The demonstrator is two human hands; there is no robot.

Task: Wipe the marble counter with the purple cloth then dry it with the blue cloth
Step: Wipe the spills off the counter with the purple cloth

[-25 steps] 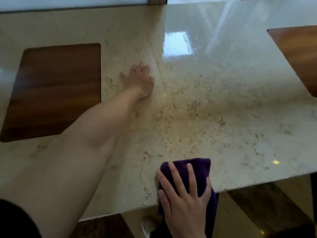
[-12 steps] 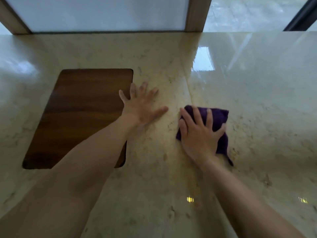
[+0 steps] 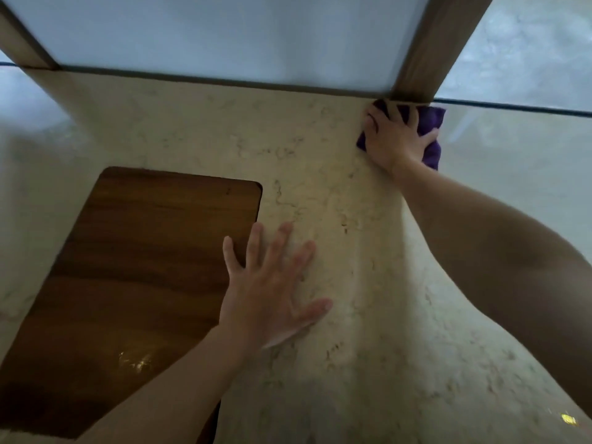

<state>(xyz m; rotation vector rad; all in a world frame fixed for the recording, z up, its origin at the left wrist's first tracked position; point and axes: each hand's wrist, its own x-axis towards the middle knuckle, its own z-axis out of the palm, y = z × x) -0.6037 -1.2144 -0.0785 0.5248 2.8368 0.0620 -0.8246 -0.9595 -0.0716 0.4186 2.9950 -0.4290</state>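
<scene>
Purple cloth (image 3: 433, 120) under right hand (image 3: 393, 140); left hand (image 3: 269, 294) splayed.

My right hand (image 3: 395, 141) presses purple cloth (image 3: 431, 123) on marble worktop (image 3: 320, 155) at foot of wooden post (image 3: 439, 43); my left hand (image 3: 272, 293) flat, fingers (image 3: 281, 245) spread, at wood inlay (image 3: 144, 267) edge.

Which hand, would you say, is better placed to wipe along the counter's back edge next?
Right: the right hand presses the purple cloth there; the left hand lies flat and empty, farther off.
</scene>
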